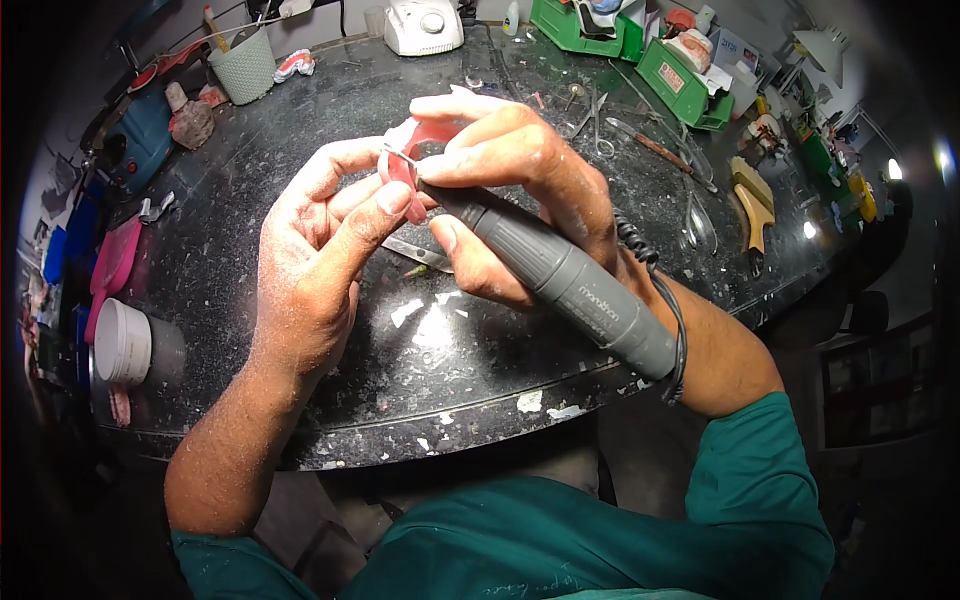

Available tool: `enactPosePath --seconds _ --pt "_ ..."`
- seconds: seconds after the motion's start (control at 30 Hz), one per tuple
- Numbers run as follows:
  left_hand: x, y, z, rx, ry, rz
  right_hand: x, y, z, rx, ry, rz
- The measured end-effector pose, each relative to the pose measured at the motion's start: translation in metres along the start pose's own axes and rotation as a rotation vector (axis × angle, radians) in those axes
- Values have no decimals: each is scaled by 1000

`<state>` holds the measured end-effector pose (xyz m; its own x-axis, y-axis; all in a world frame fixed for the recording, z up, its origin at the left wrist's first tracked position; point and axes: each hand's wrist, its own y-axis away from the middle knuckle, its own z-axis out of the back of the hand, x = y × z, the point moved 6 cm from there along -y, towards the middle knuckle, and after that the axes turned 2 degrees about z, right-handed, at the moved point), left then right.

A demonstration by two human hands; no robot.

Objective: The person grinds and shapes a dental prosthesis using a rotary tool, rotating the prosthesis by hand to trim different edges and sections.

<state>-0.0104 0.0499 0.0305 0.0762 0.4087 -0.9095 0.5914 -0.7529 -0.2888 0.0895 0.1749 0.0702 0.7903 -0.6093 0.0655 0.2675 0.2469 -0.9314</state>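
My left hand (318,235) pinches a pink denture (397,172) between thumb and fingers, above the dark worktop. In my right hand (565,185) is a grey rotary handpiece (560,270), gripped like a pen and slanting up to the left. Its thin metal bur (398,153) lies at the pink rim; whether it touches cannot be made out. Fingers of the right hand also rest against the far side of the denture. A coiled black cord (640,245) runs from the handpiece along my right wrist. Pale dust coats both hands.
Below my hands lies a metal blade (415,254). Scissors (598,125), a wooden-handled tool (660,152) and a brush (755,205) lie at right. Green bins (682,85) and a white control box (423,27) stand behind. A white tub (124,342) sits left; shavings litter the worktop (480,350).
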Motion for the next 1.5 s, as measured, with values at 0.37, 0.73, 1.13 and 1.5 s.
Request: enactPosePath --seconds 0.37,0.73,1.13,1.5 --pt "-1 -1 -3 28 40 2 -1 1 4 -62 47 -76" --pt "-8 -1 1 -3 -27 -75 1 4 4 -47 89 -36" --pt "-8 3 -2 -22 -378 -170 -1 4 -2 3 147 -58" --pt "-12 -1 0 27 -529 -186 1 4 2 -32 240 -65"
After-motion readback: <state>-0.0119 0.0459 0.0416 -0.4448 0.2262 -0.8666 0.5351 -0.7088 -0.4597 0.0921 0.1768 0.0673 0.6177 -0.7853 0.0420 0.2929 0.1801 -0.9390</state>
